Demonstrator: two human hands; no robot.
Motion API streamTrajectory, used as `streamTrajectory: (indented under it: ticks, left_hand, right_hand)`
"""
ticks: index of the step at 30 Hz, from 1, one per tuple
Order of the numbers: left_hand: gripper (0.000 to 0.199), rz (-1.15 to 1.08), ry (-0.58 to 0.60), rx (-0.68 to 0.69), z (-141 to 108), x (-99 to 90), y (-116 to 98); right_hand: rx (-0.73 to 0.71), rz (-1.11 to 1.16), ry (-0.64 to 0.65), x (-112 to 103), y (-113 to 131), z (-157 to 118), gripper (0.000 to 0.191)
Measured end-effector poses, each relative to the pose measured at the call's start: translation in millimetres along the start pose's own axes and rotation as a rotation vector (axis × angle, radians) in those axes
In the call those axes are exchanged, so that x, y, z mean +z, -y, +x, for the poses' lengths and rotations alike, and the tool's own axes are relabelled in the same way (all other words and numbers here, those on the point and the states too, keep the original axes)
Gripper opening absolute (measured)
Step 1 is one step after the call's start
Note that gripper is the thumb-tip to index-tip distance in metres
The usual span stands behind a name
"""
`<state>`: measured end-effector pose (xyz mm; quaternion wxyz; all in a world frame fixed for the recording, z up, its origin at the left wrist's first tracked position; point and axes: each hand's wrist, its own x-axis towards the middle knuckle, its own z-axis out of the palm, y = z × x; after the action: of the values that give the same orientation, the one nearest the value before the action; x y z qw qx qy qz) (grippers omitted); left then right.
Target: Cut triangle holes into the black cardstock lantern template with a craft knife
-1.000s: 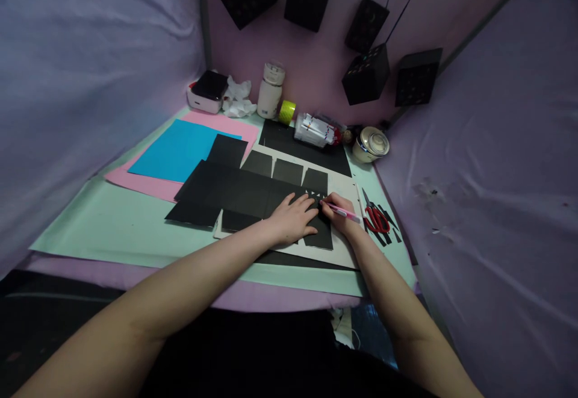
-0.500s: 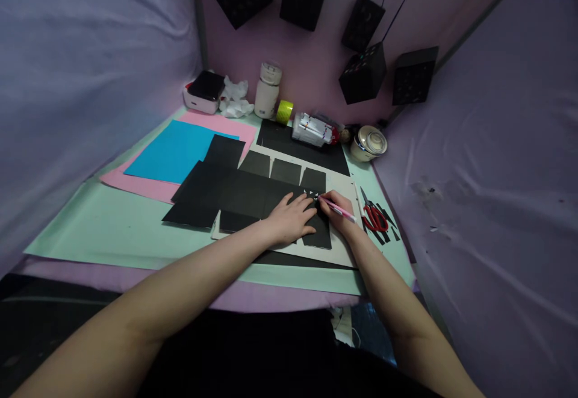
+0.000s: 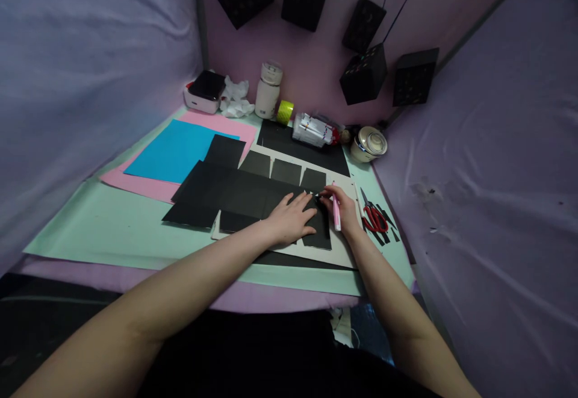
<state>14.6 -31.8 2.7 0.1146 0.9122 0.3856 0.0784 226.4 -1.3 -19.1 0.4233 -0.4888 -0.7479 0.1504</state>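
My left hand [image 3: 291, 220] lies flat with fingers spread on a large sheet of black card [image 3: 235, 193] that has flaps along its edges. At the card's right end, beside my left fingertips, is my right hand [image 3: 342, 206]. A slim pink craft knife [image 3: 336, 210] is tucked in that hand, its white end pointing toward me. The right thumb and forefinger reach down to the card, where small pale cut-outs partly show; whether they pinch a scrap is too small to tell. Beneath the card lies a pale board [image 3: 345, 244].
Red-handled scissors [image 3: 374, 217] and black scraps lie at the right. Blue paper [image 3: 176, 151] rests on pink paper [image 3: 135, 184] at the left. A white bottle [image 3: 268, 94], yellow tape roll [image 3: 285, 112] and lidded jar [image 3: 368, 144] stand behind. Black boxes [image 3: 363, 76] hang above.
The craft knife has swung from slanting against the card to nearly upright in view, its tip away from the cut-outs. My right fingers have moved onto that spot. My left hand stays put.
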Motion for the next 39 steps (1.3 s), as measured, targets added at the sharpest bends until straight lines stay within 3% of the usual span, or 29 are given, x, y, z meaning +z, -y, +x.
streamTrajectory:
  ticks: [5, 12, 28, 39]
  left_hand:
    - [0.054, -0.01, -0.013, -0.012, 0, -0.4, 1]
    - [0.051, 0.013, -0.029, -0.002, 0, 0.9, 1]
    - [0.052, 0.012, -0.025, -0.007, 0, 1.9, 1]
    - [0.052, 0.018, -0.03, -0.025, 0, -0.2, 0]
  right_hand:
    - [-0.115, -0.168, 0.074, 3, 3, 5, 0.022]
    - [-0.194, -0.268, 0.051, 8, 6, 6, 0.018]
    - [-0.069, -0.145, 0.089, 10, 6, 7, 0.01]
    - [-0.073, -0.16, 0.054, 13, 3, 6, 0.013]
